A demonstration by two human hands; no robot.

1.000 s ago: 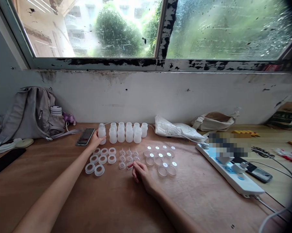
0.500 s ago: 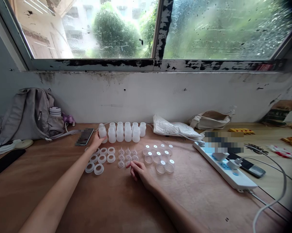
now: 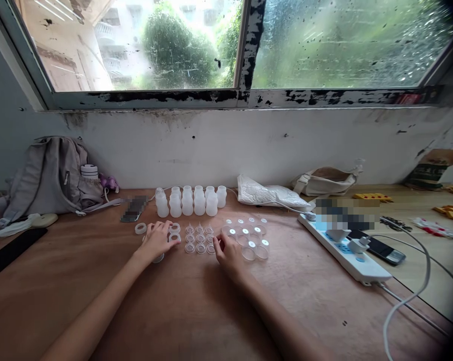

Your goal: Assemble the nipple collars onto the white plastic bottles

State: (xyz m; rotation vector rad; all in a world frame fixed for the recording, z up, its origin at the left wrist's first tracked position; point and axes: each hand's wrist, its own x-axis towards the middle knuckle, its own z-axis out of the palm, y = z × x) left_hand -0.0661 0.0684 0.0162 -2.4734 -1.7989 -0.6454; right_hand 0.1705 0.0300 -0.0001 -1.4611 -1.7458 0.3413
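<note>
My left hand (image 3: pixel 159 241) is over the group of white rings (image 3: pixel 140 228), fingers spread and bent downward. It covers several rings, and its thumb is close to a ring on the right. Whether it grips one is hard to see. Loosely curled, my right hand (image 3: pixel 229 254) hovers or rests between the clear nipples (image 3: pixel 200 239) and the clear caps (image 3: pixel 249 253) with white round spots. Nothing shows between its fingertips. Behind the rings and nipples, frosted white bottles (image 3: pixel 187 201) stand upright in close rows.
A power strip (image 3: pixel 346 250) with plugs and looping cables lies on the right. Along the wall are a silvery pouch (image 3: pixel 267 193) and a beige bag (image 3: pixel 326 181). A grey backpack (image 3: pixel 49 175) and a phone (image 3: pixel 134 208) are on the left.
My left hand has left the leftmost bottle and come down and right over the rings. My right hand has shifted right and slightly up, from the nipples toward the caps.
</note>
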